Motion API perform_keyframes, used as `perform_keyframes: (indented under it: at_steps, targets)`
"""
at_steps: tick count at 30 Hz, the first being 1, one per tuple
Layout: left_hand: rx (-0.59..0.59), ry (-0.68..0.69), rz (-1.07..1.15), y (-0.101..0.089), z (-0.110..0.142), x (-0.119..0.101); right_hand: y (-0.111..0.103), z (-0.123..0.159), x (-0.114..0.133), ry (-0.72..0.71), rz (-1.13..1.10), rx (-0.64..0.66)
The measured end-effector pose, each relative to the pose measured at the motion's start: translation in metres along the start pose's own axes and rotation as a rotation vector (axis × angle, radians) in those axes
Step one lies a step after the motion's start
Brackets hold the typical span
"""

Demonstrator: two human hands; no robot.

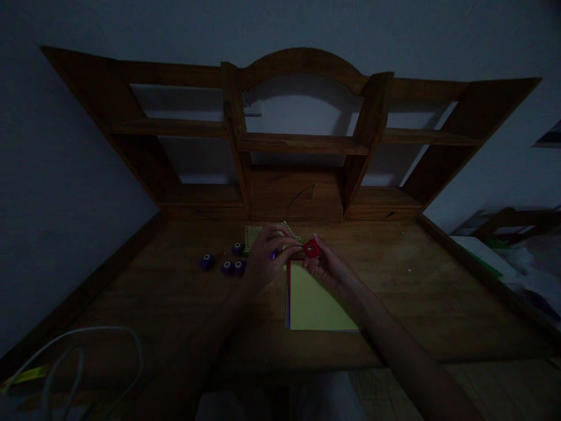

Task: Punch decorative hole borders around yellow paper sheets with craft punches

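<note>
My right hand (pixel 322 263) grips a small red block-like piece (pixel 312 248) with a dark mark in its middle, held above the top of a stack of coloured paper (pixel 322 304). Close beside it, my left hand (pixel 272 251) has thumb and fingers pinched together at the red piece's left side. Whatever lies between those fingertips is too small and dark to make out. Behind the left hand lies a yellow sheet with a row of holes along its edge (pixel 253 233). Several purple blocks with pale round tops (pixel 207 261) sit to the left, one partly hidden by the hand.
A wooden shelf unit (pixel 302 143) rises at the back of the wooden desk (pixel 175 304). White cables (pixel 100 328) curl at the lower left. Beyond the desk's raised right edge stand white items (pixel 477 257) and a chair (pixel 517 225). The light is dim.
</note>
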State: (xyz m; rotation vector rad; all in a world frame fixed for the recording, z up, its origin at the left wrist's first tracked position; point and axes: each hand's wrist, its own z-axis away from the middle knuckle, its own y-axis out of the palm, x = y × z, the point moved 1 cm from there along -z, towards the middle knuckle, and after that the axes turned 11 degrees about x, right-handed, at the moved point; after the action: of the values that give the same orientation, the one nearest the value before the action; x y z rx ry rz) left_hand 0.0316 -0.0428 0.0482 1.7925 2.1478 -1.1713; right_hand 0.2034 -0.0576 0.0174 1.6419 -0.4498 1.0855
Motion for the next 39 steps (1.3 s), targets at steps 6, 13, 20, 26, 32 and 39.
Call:
perform_keyframes:
  at_steps: [6,13,20,26,32,39]
  targets:
    - [0.052,-0.012,-0.039,0.009,0.008,-0.001,0.006,0.001,0.0,-0.05,0.218,0.048]
    - [0.125,-0.199,0.115,0.01,0.01,-0.011,0.005,0.0,-0.001,-0.07,0.269,0.045]
    - [0.124,-0.193,0.045,0.013,0.011,-0.01,0.005,0.001,0.0,-0.121,0.337,0.039]
    - [0.243,-0.005,-0.2,0.01,0.015,-0.004,0.004,0.002,0.0,-0.127,0.365,0.017]
    - [0.304,0.158,-0.461,0.01,0.017,-0.004,0.007,0.003,0.001,-0.136,0.401,0.029]
    - [0.266,0.228,-0.607,0.014,0.017,-0.004,0.007,0.002,-0.001,-0.143,0.384,0.019]
